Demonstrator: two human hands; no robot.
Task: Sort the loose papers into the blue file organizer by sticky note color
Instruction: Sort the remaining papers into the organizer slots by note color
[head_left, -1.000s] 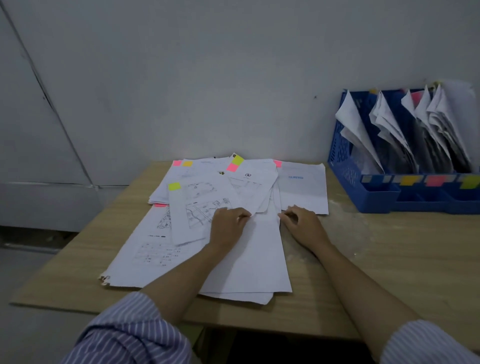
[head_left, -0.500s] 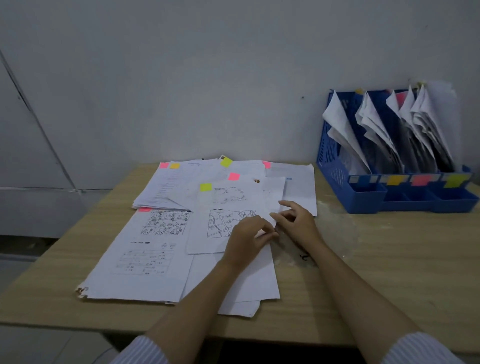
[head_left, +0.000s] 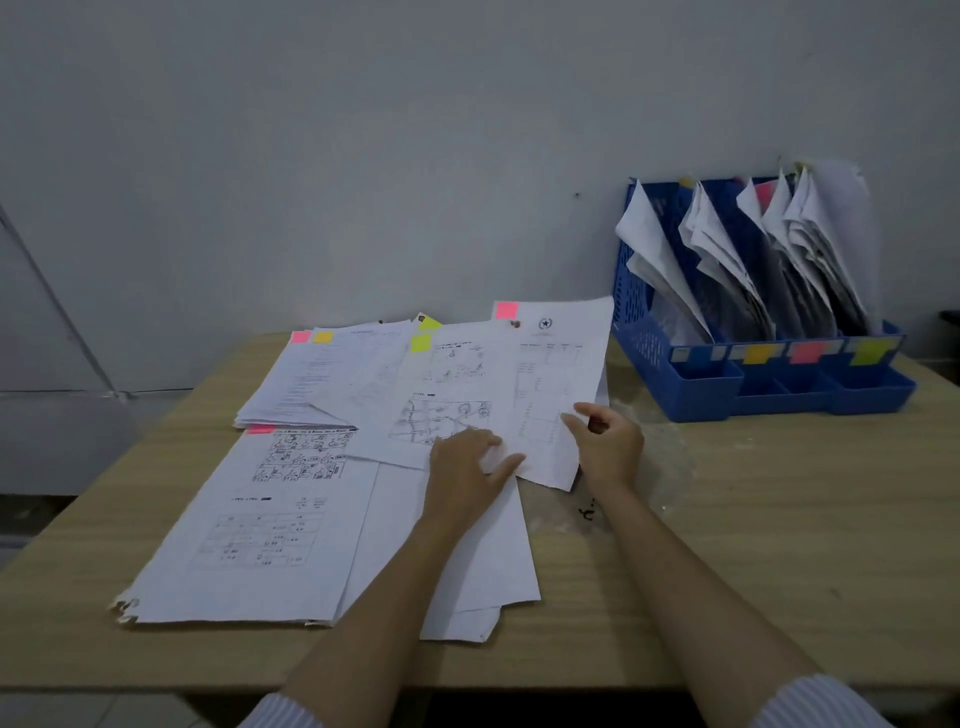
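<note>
The right hand (head_left: 605, 447) pinches the near right edge of a pink-tagged sheet (head_left: 550, 384) atop the loose papers (head_left: 291, 514) mid-surface, the left hand (head_left: 467, 467) resting flat beside it, while the blue organizer (head_left: 685, 384) stands toward the surface's far right corner, nearer the right hand.

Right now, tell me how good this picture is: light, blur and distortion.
Head view: dim, flat light with a bluish cast and no glare; sticky notes on the loose papers remain readable by colour. Head view: print on the sheets is too soft to read. Head view: wide-angle bending leans the blue file organizer outward at the right edge. Head view: both hands look reasonably sharp.
</note>
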